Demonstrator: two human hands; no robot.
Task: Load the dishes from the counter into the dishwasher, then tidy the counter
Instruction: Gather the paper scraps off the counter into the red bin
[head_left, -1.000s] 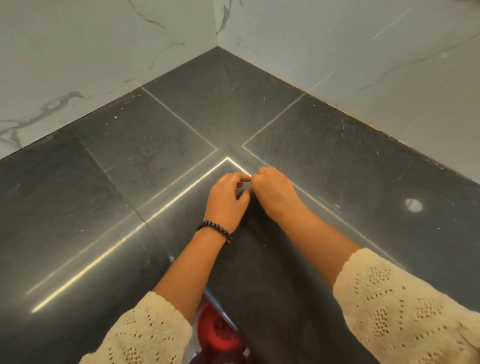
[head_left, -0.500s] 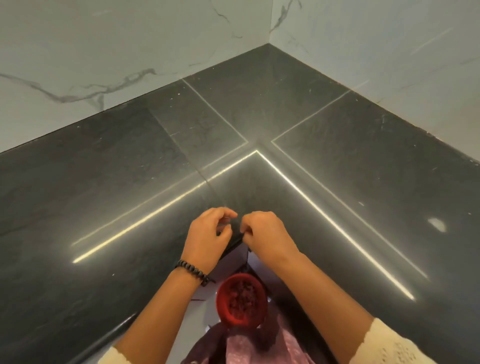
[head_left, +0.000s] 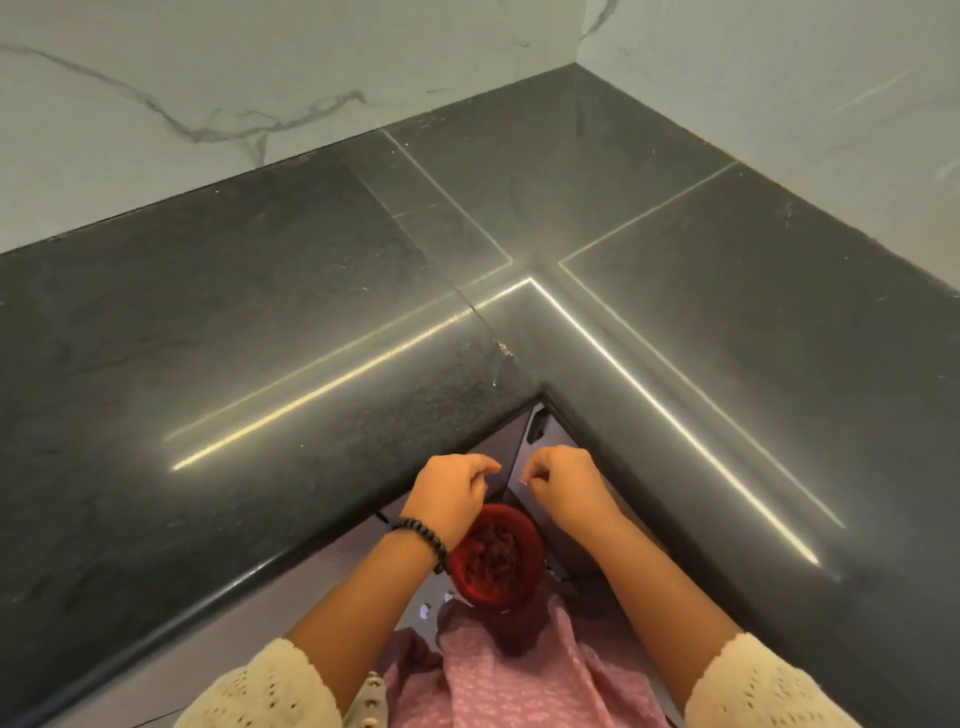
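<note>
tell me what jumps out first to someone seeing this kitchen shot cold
The dark stone L-shaped counter fills most of the view, with bright streaks of reflected light meeting near its inner corner, under white marble-veined walls. Below that corner, the left hand and right hand hover close together with curled fingers, above a round red container of dark bits.

Counter (head_left: 260, 322) past the hands is dark charcoal with a faint mottled grain. Wall (head_left: 208, 78) beyond it is white marble with grey veins. Just under the left hand (head_left: 449, 493) there's a red bowl (head_left: 524, 530), plus a black bead bracelet (head_left: 423, 535). Cream knit sleeves (head_left: 270, 686), pink speckled fabric (head_left: 509, 675).
</note>
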